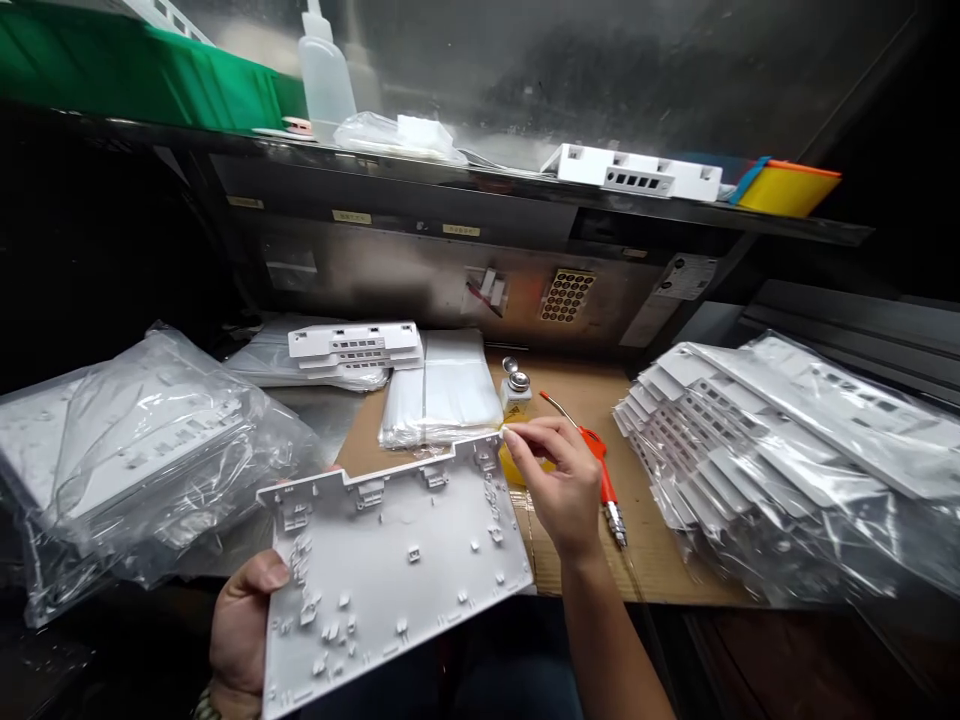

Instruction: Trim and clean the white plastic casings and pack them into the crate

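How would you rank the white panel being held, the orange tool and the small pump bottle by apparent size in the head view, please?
1. white panel, though nearest the camera
2. orange tool
3. pump bottle

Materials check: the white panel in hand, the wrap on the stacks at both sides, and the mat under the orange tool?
White panel: looks like moulded plastic, matte, going by its ribs, clips and small bosses. Wrap: thin clear plastic film, glossy and creased; the right stack is bagged the same way. Mat under the orange tool: probably corrugated cardboard, brown and dull.
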The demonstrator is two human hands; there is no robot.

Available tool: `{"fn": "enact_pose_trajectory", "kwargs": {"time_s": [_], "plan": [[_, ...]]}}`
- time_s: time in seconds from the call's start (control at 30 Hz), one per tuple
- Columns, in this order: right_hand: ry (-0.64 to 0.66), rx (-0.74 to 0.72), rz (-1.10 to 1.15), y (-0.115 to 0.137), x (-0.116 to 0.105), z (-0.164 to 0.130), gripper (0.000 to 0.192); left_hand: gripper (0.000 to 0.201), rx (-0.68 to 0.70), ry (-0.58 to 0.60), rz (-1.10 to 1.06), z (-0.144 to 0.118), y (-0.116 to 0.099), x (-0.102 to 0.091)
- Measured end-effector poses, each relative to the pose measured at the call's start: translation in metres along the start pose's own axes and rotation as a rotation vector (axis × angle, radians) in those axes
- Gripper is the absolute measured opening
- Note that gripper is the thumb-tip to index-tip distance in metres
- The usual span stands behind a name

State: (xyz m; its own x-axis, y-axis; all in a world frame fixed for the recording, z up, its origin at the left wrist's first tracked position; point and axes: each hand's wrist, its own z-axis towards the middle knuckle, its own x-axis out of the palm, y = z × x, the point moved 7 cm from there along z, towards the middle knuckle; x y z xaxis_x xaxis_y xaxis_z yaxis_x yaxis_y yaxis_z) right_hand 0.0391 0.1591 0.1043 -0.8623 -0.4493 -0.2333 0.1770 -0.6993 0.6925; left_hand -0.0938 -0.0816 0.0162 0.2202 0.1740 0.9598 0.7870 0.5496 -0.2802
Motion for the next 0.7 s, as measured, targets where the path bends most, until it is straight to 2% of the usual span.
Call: {"fn": "enact_pose_trajectory", "kwargs": {"time_s": [0.13,0.27,0.4,0.6,0.7], "plan": [[-0.004,0.014,0.005,-0.005,-0.003,-0.006,0.011,0.064,-0.066,0.16,0.127,0.001,0.006,0.012],[-0.003,0.059,0.017,-0.008,-0.005,-0.006,0.009,0.06,-0.123,0.205,0.137,0.001,0.013,0.014],[-0.014,0.064,0.018,-0.015,-0.004,-0.008,0.01,0.065,-0.094,0.14,0.136,0.003,0.016,0.01],[-0.031,0.118,-0.117,-0.048,-0.015,-0.011,0.014,0.071,-0.021,0.002,0.15,0.005,0.015,0.008],[-0.09,0.089,-0.091,-0.033,-0.017,-0.01,0.01,0.073,0.044,-0.156,0.194,0.004,0.018,0.005]]}}
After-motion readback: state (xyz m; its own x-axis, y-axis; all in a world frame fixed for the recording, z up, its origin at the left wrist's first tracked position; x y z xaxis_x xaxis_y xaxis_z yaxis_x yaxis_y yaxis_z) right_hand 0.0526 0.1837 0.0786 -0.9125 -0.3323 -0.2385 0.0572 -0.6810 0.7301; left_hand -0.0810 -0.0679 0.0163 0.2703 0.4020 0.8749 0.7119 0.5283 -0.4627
